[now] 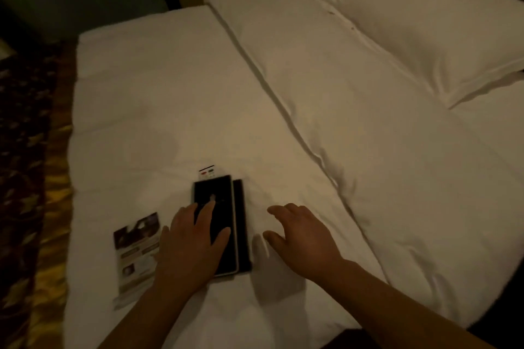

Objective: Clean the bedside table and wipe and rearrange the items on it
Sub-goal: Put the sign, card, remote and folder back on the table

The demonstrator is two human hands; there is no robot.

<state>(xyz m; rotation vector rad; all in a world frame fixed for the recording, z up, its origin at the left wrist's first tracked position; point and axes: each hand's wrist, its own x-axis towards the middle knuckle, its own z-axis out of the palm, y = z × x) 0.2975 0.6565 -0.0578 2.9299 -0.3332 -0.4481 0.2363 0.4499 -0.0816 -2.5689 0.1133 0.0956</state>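
Two dark flat folders or books [226, 207] lie stacked on the white bed cover, the upper one shifted left. My left hand [192, 246] rests flat on the upper one with fingers spread, holding nothing. A white remote control [207, 173] with a red and a green button sticks out from under the stack's far end. A printed leaflet [136, 255] lies to the left of my left hand. My right hand [297, 232] hovers open over the bed cover, to the right of the stack. The bedside table is not in view.
The white duvet [170, 110] is folded back along a diagonal edge. A white pillow [425, 22] lies at the far right. A dark patterned carpet [25, 178] runs along the bed's left side. The room is dim.
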